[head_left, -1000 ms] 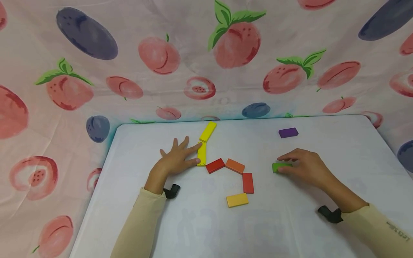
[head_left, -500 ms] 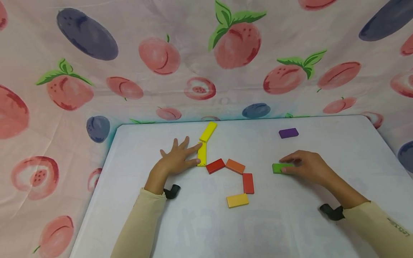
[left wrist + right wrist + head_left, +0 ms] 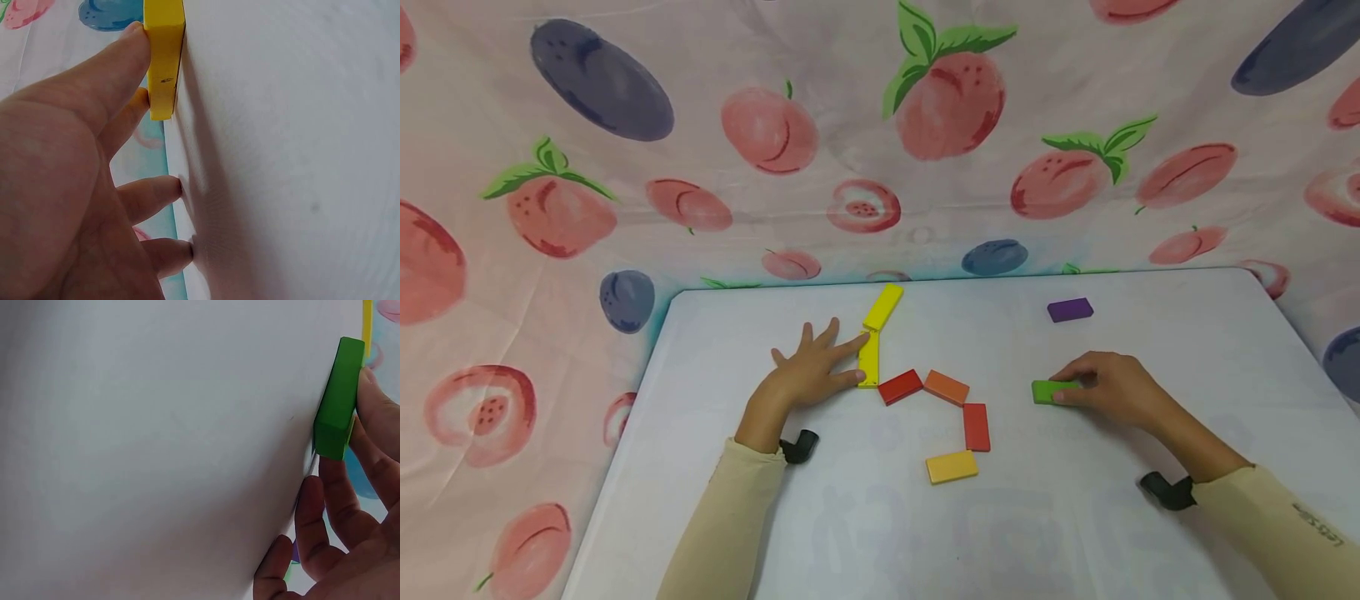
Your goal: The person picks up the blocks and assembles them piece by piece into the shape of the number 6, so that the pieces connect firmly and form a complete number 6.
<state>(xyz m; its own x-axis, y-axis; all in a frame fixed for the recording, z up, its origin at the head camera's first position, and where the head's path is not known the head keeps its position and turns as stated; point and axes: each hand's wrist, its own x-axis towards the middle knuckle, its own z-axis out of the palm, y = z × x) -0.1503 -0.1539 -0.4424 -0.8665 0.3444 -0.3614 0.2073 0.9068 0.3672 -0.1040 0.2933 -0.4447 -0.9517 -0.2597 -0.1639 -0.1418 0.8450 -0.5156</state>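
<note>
My left hand [image 3: 807, 372] lies over the white tabletop with its fingers spread, thumb and index fingertips touching the left side of a yellow domino block [image 3: 870, 357]. Beyond that block, a second yellow domino block [image 3: 883, 306] slants away to the right, end to end with it. In the left wrist view the touched yellow block stands out at the top, the thumb straight against it. On the right, my right hand [image 3: 1116, 385] pinches a green domino block [image 3: 1042, 392] between thumb and index finger. The right wrist view shows the green block right at the tabletop, other fingertips beside it.
From the yellow pair's near end, a red block [image 3: 900, 387], an orange block [image 3: 947, 387], another red block [image 3: 977, 427] and an amber block [image 3: 952, 467] form a curve. A purple block [image 3: 1070, 310] lies near the table's back edge, before a fruit-patterned cloth [image 3: 850, 142].
My right index finger has come down from above the green block onto its far side, and the thumb has shifted slightly right along it. The left hand and the other blocks have stayed put.
</note>
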